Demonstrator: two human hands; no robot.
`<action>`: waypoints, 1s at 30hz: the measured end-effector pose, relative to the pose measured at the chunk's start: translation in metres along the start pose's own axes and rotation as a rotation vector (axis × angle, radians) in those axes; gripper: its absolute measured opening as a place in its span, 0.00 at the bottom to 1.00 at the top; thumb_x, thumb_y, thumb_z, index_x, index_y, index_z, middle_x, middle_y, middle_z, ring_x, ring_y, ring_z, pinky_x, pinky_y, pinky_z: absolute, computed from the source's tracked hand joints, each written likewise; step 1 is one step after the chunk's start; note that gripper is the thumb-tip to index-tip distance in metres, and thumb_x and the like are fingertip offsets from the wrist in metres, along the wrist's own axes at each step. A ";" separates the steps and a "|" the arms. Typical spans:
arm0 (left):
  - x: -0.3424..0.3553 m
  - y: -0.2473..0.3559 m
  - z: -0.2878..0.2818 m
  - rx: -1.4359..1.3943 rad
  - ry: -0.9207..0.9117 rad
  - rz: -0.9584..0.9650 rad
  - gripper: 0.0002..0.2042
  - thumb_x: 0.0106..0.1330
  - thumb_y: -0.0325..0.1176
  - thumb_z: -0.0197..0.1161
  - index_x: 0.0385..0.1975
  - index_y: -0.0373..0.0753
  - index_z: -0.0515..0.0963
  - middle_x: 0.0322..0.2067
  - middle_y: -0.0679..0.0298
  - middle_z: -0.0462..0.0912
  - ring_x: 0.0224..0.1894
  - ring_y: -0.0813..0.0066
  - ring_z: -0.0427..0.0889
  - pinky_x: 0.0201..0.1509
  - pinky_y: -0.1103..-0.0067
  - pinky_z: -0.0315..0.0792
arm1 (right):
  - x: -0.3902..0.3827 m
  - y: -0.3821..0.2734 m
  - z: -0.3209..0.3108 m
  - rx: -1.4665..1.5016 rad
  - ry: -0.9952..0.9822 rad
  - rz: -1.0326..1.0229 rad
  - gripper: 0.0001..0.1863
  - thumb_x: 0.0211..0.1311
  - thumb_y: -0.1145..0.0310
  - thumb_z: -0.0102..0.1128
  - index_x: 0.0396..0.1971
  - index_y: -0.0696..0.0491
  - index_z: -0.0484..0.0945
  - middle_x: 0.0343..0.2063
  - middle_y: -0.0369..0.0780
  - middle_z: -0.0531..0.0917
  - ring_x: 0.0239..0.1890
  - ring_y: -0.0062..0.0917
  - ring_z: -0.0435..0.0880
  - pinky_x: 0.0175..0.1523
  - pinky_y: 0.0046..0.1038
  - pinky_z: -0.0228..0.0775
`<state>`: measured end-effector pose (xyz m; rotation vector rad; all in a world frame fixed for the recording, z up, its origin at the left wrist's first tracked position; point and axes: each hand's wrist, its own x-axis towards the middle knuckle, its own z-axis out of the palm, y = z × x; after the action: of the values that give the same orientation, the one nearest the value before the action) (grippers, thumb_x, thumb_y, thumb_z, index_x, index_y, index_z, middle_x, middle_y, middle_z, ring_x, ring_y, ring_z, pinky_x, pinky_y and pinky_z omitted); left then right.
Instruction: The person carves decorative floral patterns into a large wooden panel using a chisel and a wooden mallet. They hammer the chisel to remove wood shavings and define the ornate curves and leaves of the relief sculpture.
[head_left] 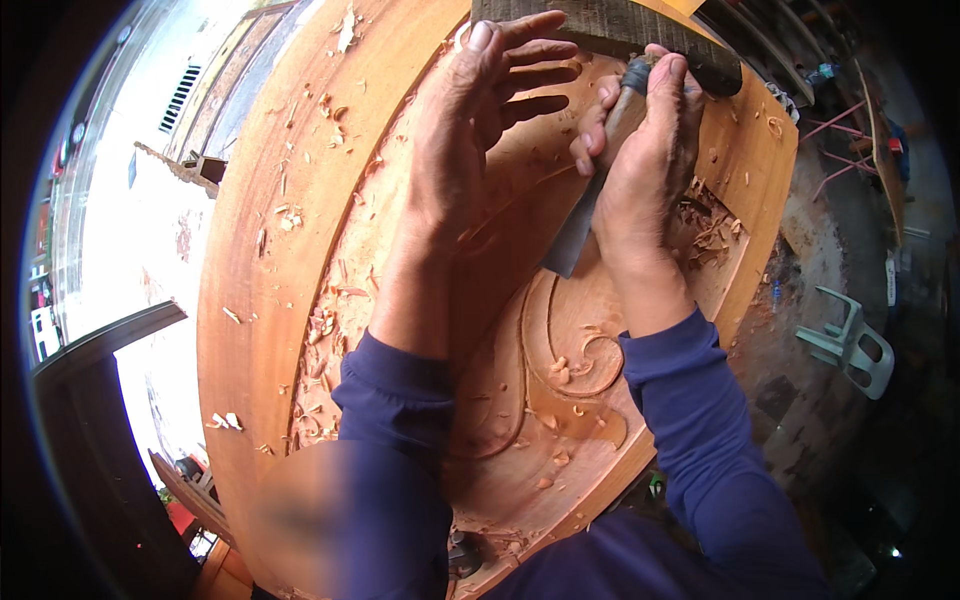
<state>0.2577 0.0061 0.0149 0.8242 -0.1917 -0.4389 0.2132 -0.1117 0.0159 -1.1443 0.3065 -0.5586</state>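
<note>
Though the left hand point(465, 125) is empty, the right hand point(652, 165) grips a likely chisel point(588, 203) slanting, blade toward lower-left.

Strong glare bleaches the left, the right lies dim, and edges curve.

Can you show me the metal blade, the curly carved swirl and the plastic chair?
Metal blade point(580, 228), head view: on its flat face.
Curly carved swirl point(599, 367), head view: middle of its curl.
Plastic chair point(848, 350), head view: its pale body.
</note>
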 end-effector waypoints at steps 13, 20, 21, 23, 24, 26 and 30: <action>0.000 -0.002 -0.007 0.069 -0.199 -0.112 0.27 0.83 0.53 0.51 0.71 0.41 0.73 0.56 0.63 0.83 0.35 0.77 0.82 0.36 0.79 0.80 | -0.013 0.001 0.008 -0.104 -0.025 -0.058 0.15 0.84 0.52 0.48 0.52 0.49 0.71 0.29 0.37 0.78 0.15 0.20 0.71 0.20 0.21 0.63; 0.006 -0.005 -0.014 0.278 -0.267 -0.108 0.27 0.85 0.47 0.49 0.76 0.40 0.64 0.62 0.59 0.79 0.46 0.80 0.81 0.43 0.81 0.78 | -0.012 0.001 0.016 -0.032 -0.023 -0.104 0.14 0.85 0.54 0.45 0.49 0.49 0.74 0.25 0.34 0.78 0.15 0.17 0.70 0.19 0.20 0.61; 0.002 0.001 -0.005 0.164 -0.252 -0.136 0.26 0.85 0.43 0.51 0.77 0.41 0.64 0.60 0.62 0.80 0.42 0.84 0.79 0.38 0.85 0.75 | -0.004 0.007 0.010 -0.182 -0.021 -0.245 0.18 0.85 0.52 0.45 0.50 0.51 0.75 0.30 0.34 0.79 0.19 0.16 0.73 0.21 0.20 0.62; 0.003 -0.001 0.001 0.050 -0.267 -0.186 0.25 0.84 0.40 0.53 0.76 0.41 0.64 0.55 0.66 0.82 0.35 0.89 0.76 0.32 0.88 0.72 | -0.002 0.015 -0.003 -0.338 -0.019 -0.387 0.22 0.85 0.50 0.44 0.52 0.53 0.77 0.35 0.35 0.80 0.23 0.16 0.75 0.22 0.20 0.63; 0.005 -0.001 0.002 0.053 -0.292 -0.206 0.24 0.84 0.41 0.53 0.76 0.41 0.65 0.52 0.67 0.84 0.33 0.89 0.75 0.31 0.88 0.71 | -0.010 0.009 0.004 -0.278 -0.024 -0.258 0.22 0.85 0.50 0.43 0.53 0.53 0.77 0.36 0.35 0.80 0.27 0.16 0.77 0.25 0.19 0.65; 0.000 0.000 0.005 0.148 -0.195 -0.121 0.20 0.84 0.41 0.53 0.70 0.40 0.70 0.45 0.68 0.84 0.29 0.89 0.76 0.26 0.88 0.70 | -0.019 0.007 0.008 -0.219 -0.033 -0.124 0.22 0.85 0.50 0.43 0.53 0.53 0.77 0.37 0.35 0.81 0.30 0.16 0.78 0.28 0.19 0.67; 0.000 0.000 0.003 0.292 -0.121 -0.117 0.18 0.84 0.42 0.54 0.65 0.40 0.72 0.40 0.68 0.83 0.23 0.88 0.74 0.22 0.88 0.68 | -0.018 0.009 0.010 -0.145 -0.120 -0.076 0.21 0.86 0.51 0.42 0.54 0.52 0.77 0.36 0.35 0.80 0.31 0.15 0.77 0.31 0.17 0.68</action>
<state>0.2570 0.0040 0.0174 1.1001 -0.3265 -0.5804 0.2053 -0.0911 0.0106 -1.3289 0.2033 -0.5389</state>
